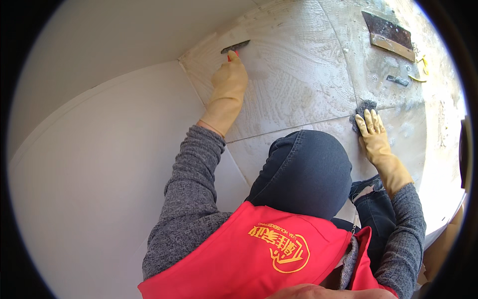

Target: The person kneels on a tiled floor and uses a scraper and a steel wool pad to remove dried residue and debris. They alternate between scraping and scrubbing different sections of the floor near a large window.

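Note:
My left hand (229, 76), in a yellow rubber glove, grips a red-handled scraper (235, 47). The scraper's wide dark blade is at the floor tile, close to the corner where the walls meet. Cloudy, streaky wet film covers this tile (295, 71). To the right, my right hand (375, 136), gloved the same way, lies with its fingers over a dark grey scouring pad or cloth (364, 108) and holds it down on the floor. The pad sits near a crossing of tile joints. Its underside and part of it are hidden by the fingers.
White walls (112, 149) bound the floor at left and top. At the upper right lie a dark brown flat tool (390, 35) with a tan edge strip, a small grey bar-shaped piece (397, 80) and yellow strips (422, 71). My bent knee (306, 172) and red apron (269, 254) fill the lower middle.

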{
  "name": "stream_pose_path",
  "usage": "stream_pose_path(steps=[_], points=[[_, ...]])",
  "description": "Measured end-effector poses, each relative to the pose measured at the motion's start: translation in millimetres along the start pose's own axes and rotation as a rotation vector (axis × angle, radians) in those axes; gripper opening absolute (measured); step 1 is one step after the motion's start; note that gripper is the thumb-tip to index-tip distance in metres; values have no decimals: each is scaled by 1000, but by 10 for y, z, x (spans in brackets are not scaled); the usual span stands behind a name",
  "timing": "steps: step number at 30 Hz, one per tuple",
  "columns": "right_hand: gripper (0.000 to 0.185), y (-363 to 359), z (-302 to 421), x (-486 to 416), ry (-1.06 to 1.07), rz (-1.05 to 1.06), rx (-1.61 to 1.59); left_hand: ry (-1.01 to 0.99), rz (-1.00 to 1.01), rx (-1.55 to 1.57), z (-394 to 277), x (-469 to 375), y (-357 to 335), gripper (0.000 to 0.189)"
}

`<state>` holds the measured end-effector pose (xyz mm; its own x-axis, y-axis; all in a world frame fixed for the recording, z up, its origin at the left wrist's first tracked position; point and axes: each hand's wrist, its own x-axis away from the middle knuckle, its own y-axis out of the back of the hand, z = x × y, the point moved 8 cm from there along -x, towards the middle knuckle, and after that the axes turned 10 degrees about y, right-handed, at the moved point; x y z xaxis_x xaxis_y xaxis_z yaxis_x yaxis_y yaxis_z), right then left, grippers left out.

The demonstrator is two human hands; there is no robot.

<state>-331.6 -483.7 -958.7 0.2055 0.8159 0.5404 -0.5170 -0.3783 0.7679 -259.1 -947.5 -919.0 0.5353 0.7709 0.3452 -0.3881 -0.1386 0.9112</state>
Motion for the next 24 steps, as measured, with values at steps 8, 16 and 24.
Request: stream_pose_path(steps=[8,16,24], points=[[70,201,65,-16,-31,133,-50,-186,-92,-187,-518,138,216,42],[74,223,120,-42,-2,196,-107,-111,22,-62,-922,-41,232,44],[75,216,79,-35,-15,227,-115,-316,-5,-67,-1451,-29,251,42]])
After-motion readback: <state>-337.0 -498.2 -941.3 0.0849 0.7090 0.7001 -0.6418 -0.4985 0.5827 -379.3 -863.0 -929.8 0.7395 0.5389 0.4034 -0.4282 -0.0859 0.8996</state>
